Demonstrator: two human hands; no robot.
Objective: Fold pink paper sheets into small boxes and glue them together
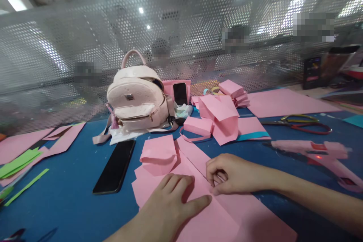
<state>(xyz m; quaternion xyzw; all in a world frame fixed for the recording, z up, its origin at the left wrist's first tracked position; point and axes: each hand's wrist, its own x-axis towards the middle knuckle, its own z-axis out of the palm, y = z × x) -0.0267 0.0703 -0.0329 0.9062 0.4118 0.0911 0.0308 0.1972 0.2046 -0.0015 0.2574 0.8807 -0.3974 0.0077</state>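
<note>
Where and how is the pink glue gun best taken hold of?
The glue gun is probably best gripped by its handle, the right hand coming from the near right side. Its nozzle points left and the handle slants toward the lower right; a red light glows, so the nozzle may be hot.

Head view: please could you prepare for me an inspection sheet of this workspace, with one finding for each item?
Surface: blue tabletop, small pale specks.
Job's things: large pink paper under both hands; folded pink paper piece beyond the left hand.
Clutter: backpack, flat-lying smartphone, scissors, pink glue gun with red light lit, green paper sheets.
Hands: left, fingers extended on the paper; right hand, fingers curled, grip unclear.
Cables: nothing seen for certain.
Surroundings: perforated panel behind the table; beyond it, blurred.
</note>
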